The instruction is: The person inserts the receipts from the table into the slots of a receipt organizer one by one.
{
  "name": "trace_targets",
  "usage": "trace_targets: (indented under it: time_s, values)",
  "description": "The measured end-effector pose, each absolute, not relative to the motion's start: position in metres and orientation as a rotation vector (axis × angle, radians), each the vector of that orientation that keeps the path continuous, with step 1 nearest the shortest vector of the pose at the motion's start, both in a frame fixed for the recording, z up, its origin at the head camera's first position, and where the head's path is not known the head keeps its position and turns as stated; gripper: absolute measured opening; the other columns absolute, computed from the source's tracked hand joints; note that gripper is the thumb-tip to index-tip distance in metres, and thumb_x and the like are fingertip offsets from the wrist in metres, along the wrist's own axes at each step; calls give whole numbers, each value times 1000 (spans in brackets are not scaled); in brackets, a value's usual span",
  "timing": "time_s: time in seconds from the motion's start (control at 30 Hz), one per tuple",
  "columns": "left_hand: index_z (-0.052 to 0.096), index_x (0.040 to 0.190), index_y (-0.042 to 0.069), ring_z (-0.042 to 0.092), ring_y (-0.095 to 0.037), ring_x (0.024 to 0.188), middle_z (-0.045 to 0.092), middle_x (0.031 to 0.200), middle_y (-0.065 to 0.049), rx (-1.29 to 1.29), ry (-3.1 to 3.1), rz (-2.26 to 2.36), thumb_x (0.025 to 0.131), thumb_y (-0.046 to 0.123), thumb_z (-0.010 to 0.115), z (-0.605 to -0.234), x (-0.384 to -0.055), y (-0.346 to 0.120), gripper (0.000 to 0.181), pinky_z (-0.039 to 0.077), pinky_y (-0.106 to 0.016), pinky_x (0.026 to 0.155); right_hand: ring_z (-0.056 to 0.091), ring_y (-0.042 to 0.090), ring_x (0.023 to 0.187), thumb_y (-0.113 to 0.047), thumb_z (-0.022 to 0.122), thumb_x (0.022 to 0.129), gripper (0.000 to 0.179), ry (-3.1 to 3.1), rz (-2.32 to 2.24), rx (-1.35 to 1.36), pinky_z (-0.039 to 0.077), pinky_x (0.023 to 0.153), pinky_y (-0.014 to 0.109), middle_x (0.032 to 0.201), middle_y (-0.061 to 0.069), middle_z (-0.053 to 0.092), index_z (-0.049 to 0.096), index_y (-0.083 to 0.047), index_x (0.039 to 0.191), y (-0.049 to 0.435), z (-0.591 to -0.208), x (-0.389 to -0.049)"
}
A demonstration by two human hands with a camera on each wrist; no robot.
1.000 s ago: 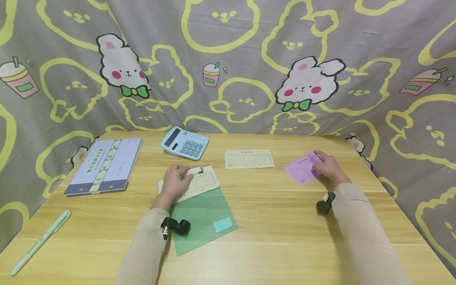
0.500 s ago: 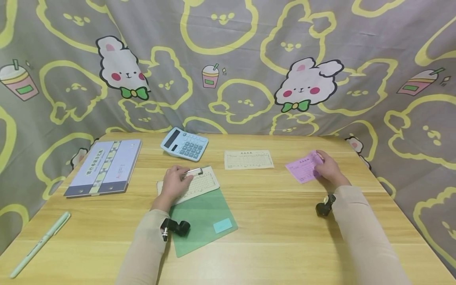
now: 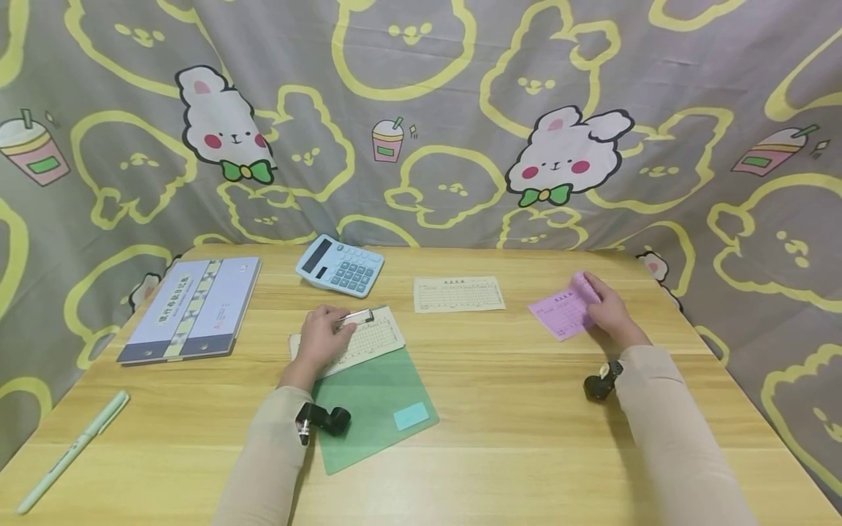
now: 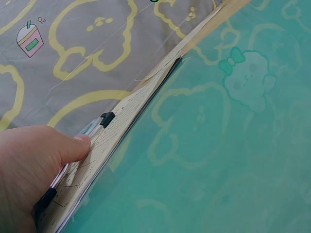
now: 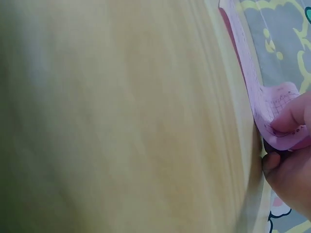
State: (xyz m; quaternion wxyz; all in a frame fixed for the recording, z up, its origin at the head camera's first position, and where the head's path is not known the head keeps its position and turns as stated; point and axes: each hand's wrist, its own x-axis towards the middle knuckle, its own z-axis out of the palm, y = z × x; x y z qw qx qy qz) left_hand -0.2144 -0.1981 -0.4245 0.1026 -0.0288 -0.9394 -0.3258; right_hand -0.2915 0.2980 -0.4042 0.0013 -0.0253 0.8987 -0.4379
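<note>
In the head view, my left hand [image 3: 321, 337] lies at the top of a green clipboard [image 3: 375, 402] and grips its metal clip [image 3: 358, 317]. Cream printed forms [image 3: 375, 342] sit under that clip. The left wrist view shows the thumb [image 4: 75, 148] pressing on the clip; the other fingers are mostly hidden. Farther right, my right hand [image 3: 612, 315] pinches the right end of a pink printed slip [image 3: 559, 315]. That end curls up in the fingers, while the slip's left part lies on the table. The right wrist view shows the bent pink paper [image 5: 245, 58] close up.
A single cream form [image 3: 458, 294] lies between the hands, farther back. The blue calculator [image 3: 342, 265] and a purple-blue notebook [image 3: 191, 310] are at the back left. A pale green pen [image 3: 75, 449] lies front left. A patterned curtain [image 3: 421, 109] rises behind the wooden table [image 3: 500, 438].
The right end of the pink slip has been lifted and curled up further by my right hand, and the slip has shifted slightly right. My left hand stays on the clip.
</note>
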Motion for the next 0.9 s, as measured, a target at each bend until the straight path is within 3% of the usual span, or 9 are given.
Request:
trace_targets:
  time_s: [0.1, 0.3, 0.63, 0.9]
  values:
    - [56, 112, 1, 39, -30, 98, 48, 105, -15, -77, -2779, -966, 82, 24, 57, -424, -214, -198, 37, 31, -43, 83, 39, 35, 87, 14, 36, 64, 81, 2777, -1448, -79, 42, 56, 26, 131, 32, 18, 14, -10, 138, 300, -407, -292]
    - [56, 112, 2, 38, -30, 99, 47, 105, -14, -63, -2798, -958, 83, 25, 56, -424, -214, -198, 37, 31, -43, 83, 35, 38, 100, 11, 37, 68, 67, 2829, -1405, -57, 39, 58, 23, 132, 29, 23, 29, -1, 133, 303, -411, -294]
    - [56, 112, 2, 39, -30, 97, 47, 104, -14, -68, -2789, -977, 83, 25, 56, -423, -214, -198, 37, 32, -43, 81, 43, 33, 87, 7, 43, 69, 45, 2898, -1332, -11, 40, 63, 25, 111, 32, 41, 46, 9, 114, 301, -405, -287]
    - [56, 112, 2, 39, -30, 97, 47, 104, -15, -66, -2779, -979, 82, 23, 57, -425, -214, -198, 36, 32, -43, 81, 44, 34, 86, 5, 45, 71, 46, 2914, -1291, -92, 40, 64, 26, 116, 33, 38, 45, 10, 116, 307, -400, -281]
